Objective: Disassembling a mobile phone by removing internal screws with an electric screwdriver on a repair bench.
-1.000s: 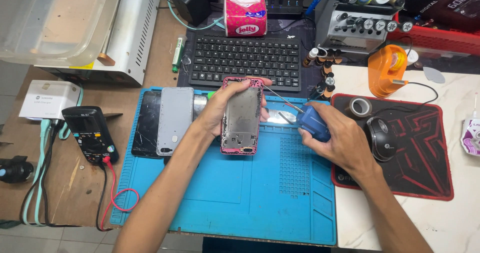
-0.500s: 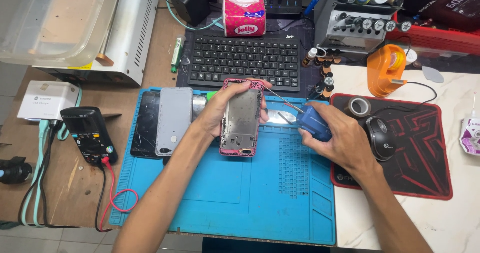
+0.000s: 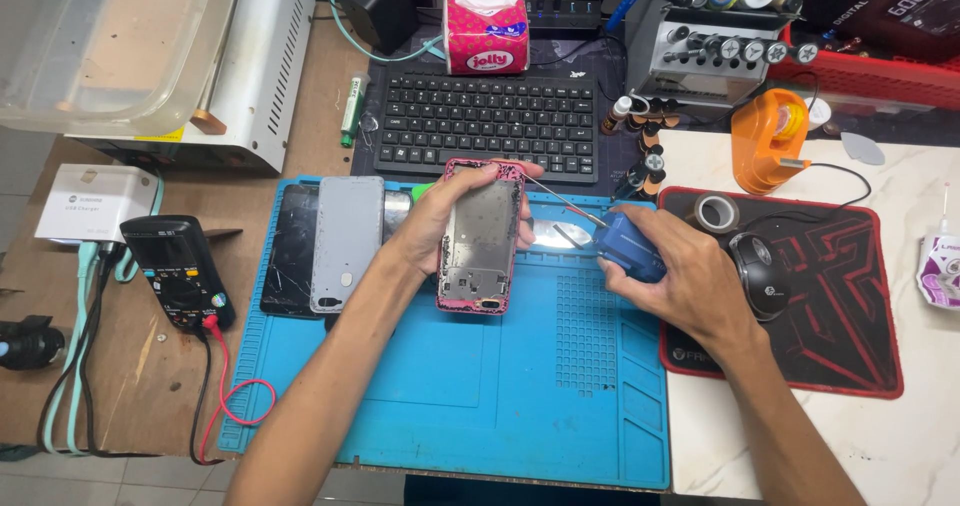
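L hand (image 3: 440, 228) grips pink phone frame (image 3: 481, 236) from its left edge: thumb on the near face, fingers wrapped behind, tips showing at top and right edge; frame is held just above blue work mat (image 3: 480, 386), bare metal inner plate facing cam, long axis running away from the person, slightly tilted. R hand (image 3: 672, 271) closed around small blue bottle (image 3: 626, 247), fingers curled over the body so most of it is hidden; thin metal needle tip (image 3: 562, 200) sticks out up-left toward frame's upper right corner. Whether the tip touches the frame can't be told — probably just short of it, view too small. Shiny metal piece (image 3: 552, 234) lies on mat btwn frame and bottle, partly covered by R fingers; kind unclear. On mat, left of L hand: grey back cover (image 3: 347, 243) lying flat, beside it dark cracked screen panel (image 3: 294, 249); another part under the wrist, mostly hidden. Beyond mat: black keyboard (image 3: 487, 124), pink tissue box (image 3: 487, 34) behind it. Left on wooden bench: black multimeter (image 3: 178, 271) w/ red lead (image 3: 233, 406) looping onto mat edge. Right side: red-black mouse pad (image 3: 835, 306) w/ black mouse (image 3: 763, 261) just beside R hand, tape roll (image 3: 716, 213), orange dispenser (image 3: 768, 140). Both forearms enter from bottom edge, elbows cut off.
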